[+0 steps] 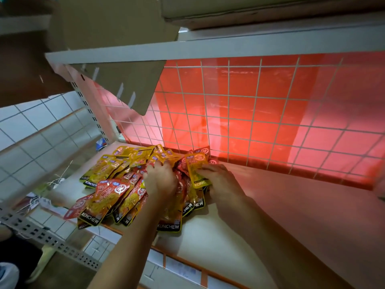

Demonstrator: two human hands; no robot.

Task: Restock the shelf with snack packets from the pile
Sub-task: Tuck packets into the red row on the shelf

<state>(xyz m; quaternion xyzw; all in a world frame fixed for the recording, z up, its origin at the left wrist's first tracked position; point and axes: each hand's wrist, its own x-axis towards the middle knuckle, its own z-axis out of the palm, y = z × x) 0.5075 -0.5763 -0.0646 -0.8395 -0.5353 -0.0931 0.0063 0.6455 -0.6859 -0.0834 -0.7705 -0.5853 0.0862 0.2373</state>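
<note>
A pile of red and yellow KONCHEW snack packets [108,197] lies on the left part of the white shelf board [281,215]. My left hand [161,180] reaches into the middle of the pile, its fingers curled round packets at the back. My right hand [220,180] holds a yellow packet [196,171] upright at the pile's right edge, fingers curled over it. More packets stand packed between the two hands.
A white wire grid [250,113] with a red backing closes the shelf's rear. A white shelf [187,49] carrying cardboard boxes hangs overhead, a cardboard flap [125,84] drooping below it. A perforated upright [52,238] and tiled floor are at the left.
</note>
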